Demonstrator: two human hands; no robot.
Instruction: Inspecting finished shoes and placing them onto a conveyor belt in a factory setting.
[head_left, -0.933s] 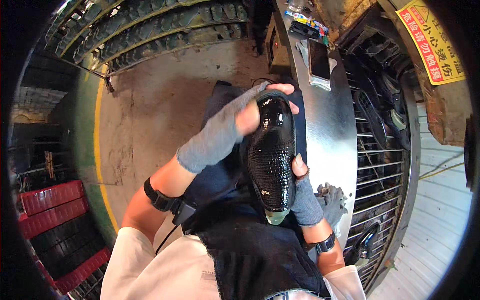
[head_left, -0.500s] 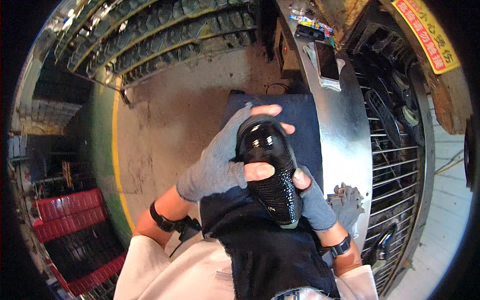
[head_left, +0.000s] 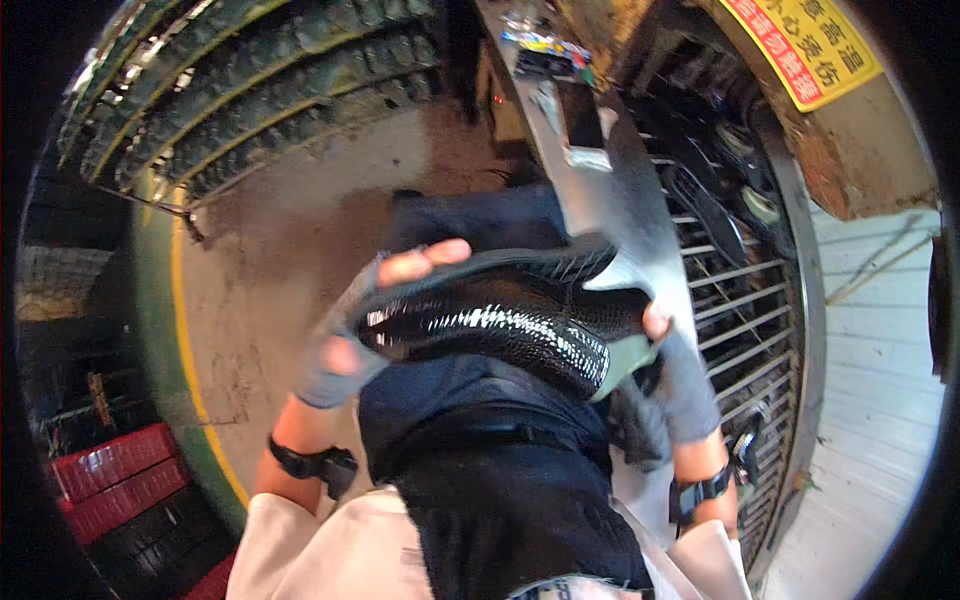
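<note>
I hold a glossy black shoe upper with a scaly texture (head_left: 500, 330) sideways in front of me, its pale inner edge at the right end. My left hand (head_left: 350, 325), in a grey fingerless glove, grips its left end with bare fingertips curled over the top. My right hand (head_left: 675, 375), also in a grey glove, holds the right end from below. Both wrists wear black bands. My dark apron (head_left: 500, 490) hangs below the shoe.
A metal bench (head_left: 610, 160) runs along the right with small items at its far end, beside a wire rack (head_left: 750, 300) holding dark soles. Rows of black shoe parts (head_left: 250, 90) line shelves at upper left. Red crates (head_left: 110, 470) stand at lower left on the concrete floor (head_left: 260, 260).
The shoe upper has turned from upright to lying sideways between my hands. My left hand moved to its left end and my right hand swung out to the right.
</note>
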